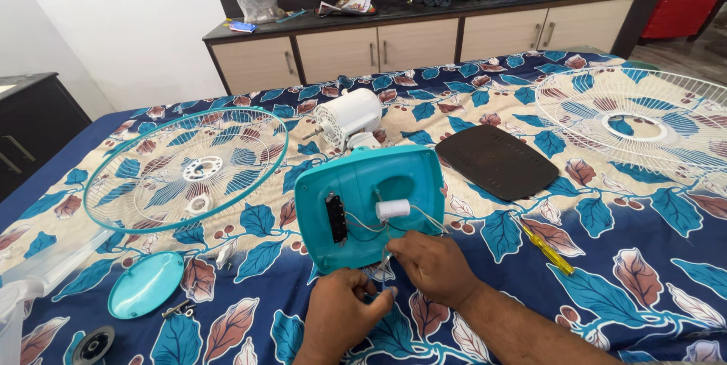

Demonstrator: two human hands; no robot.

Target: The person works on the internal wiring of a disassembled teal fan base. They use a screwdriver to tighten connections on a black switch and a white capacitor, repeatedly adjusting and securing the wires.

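Observation:
A teal fan base (369, 202) lies upside down on the bed, open side up. Inside it sit a white cylindrical capacitor (392, 209), a black switch block (336, 218) and thin white wires (363, 224). My left hand (342, 312) and my right hand (432, 265) meet at the base's near edge, both pinching the ends of the white wires between fingertips. The white fan motor (347, 116) rests just behind the base.
A teal-rimmed wire guard (185, 166) lies to the left, a white guard (636, 119) at the right. A black bottom plate (496, 161), a yellow screwdriver (547, 250), a teal round cap (145, 284) and screws (178, 309) lie on the leaf-patterned sheet. A cabinet stands behind.

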